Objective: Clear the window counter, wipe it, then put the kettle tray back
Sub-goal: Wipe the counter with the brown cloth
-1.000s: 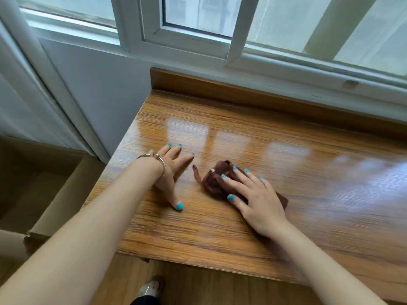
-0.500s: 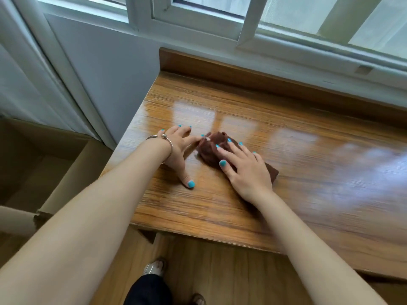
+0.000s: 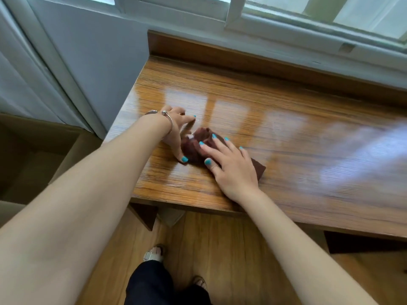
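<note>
Brown, crumpled cleaning cloth (image 3: 195, 148) lies on the glossy wood-grain window counter (image 3: 286, 133), near the counter's left end and toward its front edge, at about 9 o'clock from the middle of the counter's visible top; 1 flat corner of the cloth pokes out at 4 o'clock from under the right hand. Right hand (image 3: 229, 168) lies palm down on the cloth, its fingers straight and spread, pointing toward 10 o'clock, pressing the fabric onto the wood; the nails are painted turquoise. Left hand (image 3: 176, 130) sits just at 10 o'clock of the cloth, wearing a thin silver bangle (image 3: 164, 115) at the wrist; its thumb reaches down toward 6 o'clock and touches the cloth's left edge; its other fingers stretch toward 3 o'clock behind the bunched fabric, loosely extended, blurred, and whether they touch the cloth cannot be told. White window frame (image 3: 237, 20) runs along the wall at 12 o'clock beyond the counter's raised back lip; an open cardboard box (image 3: 44, 155) stands on the floor at 9 o'clock; dark trouser legs and 2 sandalled feet show at 6 o'clock on the wooden floor (image 3: 231, 249).
</note>
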### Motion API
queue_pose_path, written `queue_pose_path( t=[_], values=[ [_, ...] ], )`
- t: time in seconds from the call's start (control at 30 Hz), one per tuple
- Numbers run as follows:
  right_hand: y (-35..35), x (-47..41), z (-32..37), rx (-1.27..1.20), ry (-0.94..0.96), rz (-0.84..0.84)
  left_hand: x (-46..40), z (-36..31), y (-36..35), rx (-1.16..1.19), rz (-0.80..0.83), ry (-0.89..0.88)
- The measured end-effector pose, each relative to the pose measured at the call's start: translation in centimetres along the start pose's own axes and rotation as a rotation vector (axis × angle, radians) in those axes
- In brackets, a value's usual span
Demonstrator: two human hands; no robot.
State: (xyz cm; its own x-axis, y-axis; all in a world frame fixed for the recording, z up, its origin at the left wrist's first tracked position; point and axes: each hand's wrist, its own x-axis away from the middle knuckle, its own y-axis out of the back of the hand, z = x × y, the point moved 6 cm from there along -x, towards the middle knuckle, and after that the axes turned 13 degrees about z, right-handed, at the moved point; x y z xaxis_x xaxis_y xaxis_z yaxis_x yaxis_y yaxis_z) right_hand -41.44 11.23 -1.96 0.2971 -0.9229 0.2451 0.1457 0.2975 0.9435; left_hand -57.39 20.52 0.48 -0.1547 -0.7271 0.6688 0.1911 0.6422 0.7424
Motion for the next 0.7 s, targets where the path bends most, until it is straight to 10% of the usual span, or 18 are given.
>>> queue_pose_path(
  t=[0.3, 0.53, 0.7],
  values=[
    [-1.6, 6.8, -0.1, 0.129, 0.307, 0.162, 2.4, -0.9, -0.2, 0.013, -0.168, 0.111],
    [3.1, -3.4, -9.6, 0.002, -0.044, 0.108, 3.6, -3.4, -2.2, 0.264, -0.203, 0.126],
    [0.8, 3.1, -6.6, 0.042, 0.143, 0.084, 1.2, -6.6, -2.4, 0.347, -0.258, 0.041]
  ],
)
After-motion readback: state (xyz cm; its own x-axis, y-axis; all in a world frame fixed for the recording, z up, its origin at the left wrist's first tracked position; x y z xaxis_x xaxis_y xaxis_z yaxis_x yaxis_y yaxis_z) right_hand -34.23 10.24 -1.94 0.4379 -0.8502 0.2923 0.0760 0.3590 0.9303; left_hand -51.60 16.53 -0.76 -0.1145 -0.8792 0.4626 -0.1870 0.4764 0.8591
